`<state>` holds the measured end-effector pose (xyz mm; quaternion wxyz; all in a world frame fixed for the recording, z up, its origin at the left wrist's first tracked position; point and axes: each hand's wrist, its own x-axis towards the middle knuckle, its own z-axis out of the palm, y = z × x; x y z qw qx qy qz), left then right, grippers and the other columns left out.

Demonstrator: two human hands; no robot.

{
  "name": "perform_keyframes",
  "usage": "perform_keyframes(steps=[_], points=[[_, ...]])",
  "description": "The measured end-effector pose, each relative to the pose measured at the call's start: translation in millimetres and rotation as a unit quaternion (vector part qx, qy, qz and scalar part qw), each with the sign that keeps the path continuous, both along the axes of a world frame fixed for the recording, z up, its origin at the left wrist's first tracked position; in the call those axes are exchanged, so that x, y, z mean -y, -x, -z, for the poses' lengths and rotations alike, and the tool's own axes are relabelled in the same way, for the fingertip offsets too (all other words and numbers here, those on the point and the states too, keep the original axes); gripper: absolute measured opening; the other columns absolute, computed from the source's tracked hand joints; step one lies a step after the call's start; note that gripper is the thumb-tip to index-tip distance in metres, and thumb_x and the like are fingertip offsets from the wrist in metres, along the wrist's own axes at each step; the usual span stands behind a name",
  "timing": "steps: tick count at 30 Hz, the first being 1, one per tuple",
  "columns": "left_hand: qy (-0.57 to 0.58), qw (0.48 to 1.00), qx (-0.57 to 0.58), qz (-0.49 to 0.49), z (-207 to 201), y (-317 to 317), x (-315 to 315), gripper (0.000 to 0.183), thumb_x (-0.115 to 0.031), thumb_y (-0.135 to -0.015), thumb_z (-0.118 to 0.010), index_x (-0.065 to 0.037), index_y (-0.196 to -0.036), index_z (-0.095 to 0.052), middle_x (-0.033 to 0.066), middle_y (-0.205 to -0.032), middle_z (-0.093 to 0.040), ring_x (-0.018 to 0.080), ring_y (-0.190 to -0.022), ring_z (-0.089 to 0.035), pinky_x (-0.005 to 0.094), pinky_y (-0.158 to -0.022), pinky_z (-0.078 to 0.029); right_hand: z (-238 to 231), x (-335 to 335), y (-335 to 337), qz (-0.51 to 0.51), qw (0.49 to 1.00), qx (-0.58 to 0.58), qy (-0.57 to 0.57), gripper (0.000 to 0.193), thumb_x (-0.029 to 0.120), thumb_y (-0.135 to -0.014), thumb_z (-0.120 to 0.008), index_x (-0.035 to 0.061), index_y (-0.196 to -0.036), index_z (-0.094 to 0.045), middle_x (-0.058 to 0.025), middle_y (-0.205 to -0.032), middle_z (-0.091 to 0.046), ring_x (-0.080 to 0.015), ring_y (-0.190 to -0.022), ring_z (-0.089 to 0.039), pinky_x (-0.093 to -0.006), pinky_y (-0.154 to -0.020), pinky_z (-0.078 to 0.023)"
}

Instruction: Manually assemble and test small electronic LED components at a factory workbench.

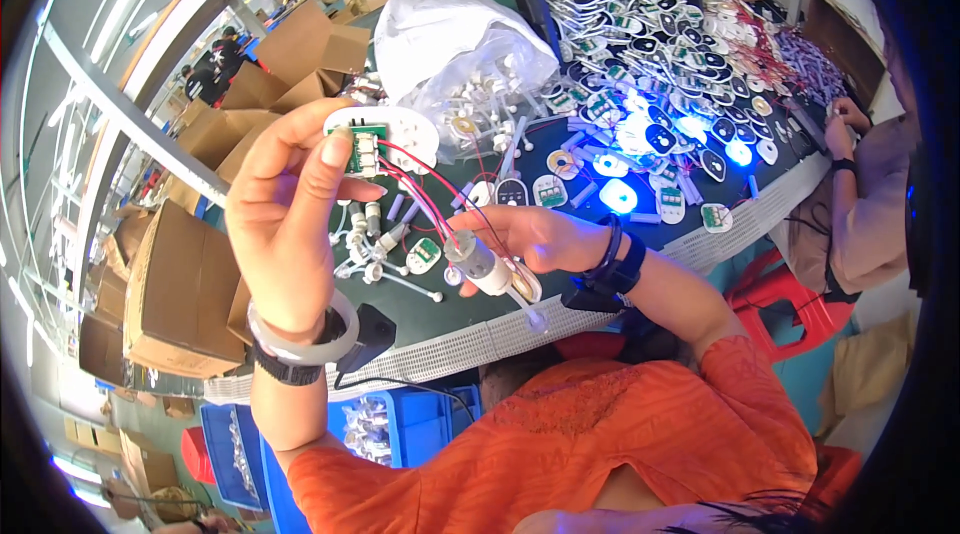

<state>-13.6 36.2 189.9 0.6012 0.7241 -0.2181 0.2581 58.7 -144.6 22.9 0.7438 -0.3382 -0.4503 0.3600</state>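
Note:
My left hand [290, 199] is raised over the table and pinches a white oval plate with a green circuit board [366, 141] between thumb and fingers. Red and pink wires run from the board to a cylindrical part [478, 259], grey at its top and white below, with a clear thin tip. Fingers of my right hand [545, 237] are closed around this cylinder, partly hidden behind it. A small pale oval piece hangs beside the cylinder. Below my hands lie several white stick-like parts [372, 249] and another oval plate with a green board [423, 255].
A large heap of oval plates [630, 34] covers the far right, some glowing blue. A plastic bag of white parts [465, 44] stands behind my hands. Cardboard boxes [185, 294] are at left, blue bins [425, 424] below the table edge. Another person's hand [848, 119] is at right.

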Motion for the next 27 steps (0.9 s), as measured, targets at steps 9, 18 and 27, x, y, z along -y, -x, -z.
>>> perform_keyframes(steps=[9, 18, 27], points=[[0.259, 0.964, -0.061, -0.004, 78, 31, -47, 0.018, -0.014, -0.098, -0.052, -0.008, -0.114, -0.058, 0.0067, -0.106, -0.066, 0.0178, -0.096, -0.063, 0.04, -0.086, -0.053, -15, -28, 52, 0.134, 0.974, 0.154, 0.096, 0.052, 0.017, -0.087, -0.07, 0.0015, -0.131, -0.046, -0.0045, -0.105, -0.059, -0.0096, -0.098, -0.054, -0.0286, -0.084, -0.047], [0.483, 0.85, -0.144, 0.152, 105, 118, -42, 0.031, -0.03, -0.102, -0.039, -0.004, -0.109, -0.054, 0.004, -0.085, -0.048, 0.0155, -0.055, -0.039, 0.0275, -0.042, -0.034, 8, -67, 93, 0.022, 0.932, 0.337, 0.134, 0.053, 0.017, -0.08, -0.075, 0.0016, -0.125, -0.052, -0.0152, -0.112, -0.062, -0.0278, -0.101, -0.063, -0.0361, -0.086, -0.049], [0.258, 0.958, -0.068, -0.109, 63, 229, -123, 0.053, -0.047, -0.103, -0.029, -0.002, -0.09, -0.054, 0.0061, -0.07, -0.047, 0.0145, -0.04, -0.036, 0.0263, -0.037, -0.029, 31, -47, 53, 0.037, 0.955, 0.252, 0.15, 0.024, 0.011, -0.089, -0.065, -0.0007, -0.11, -0.062, -0.0092, -0.102, -0.065, -0.0192, -0.096, -0.063, -0.0328, -0.088, -0.048]])
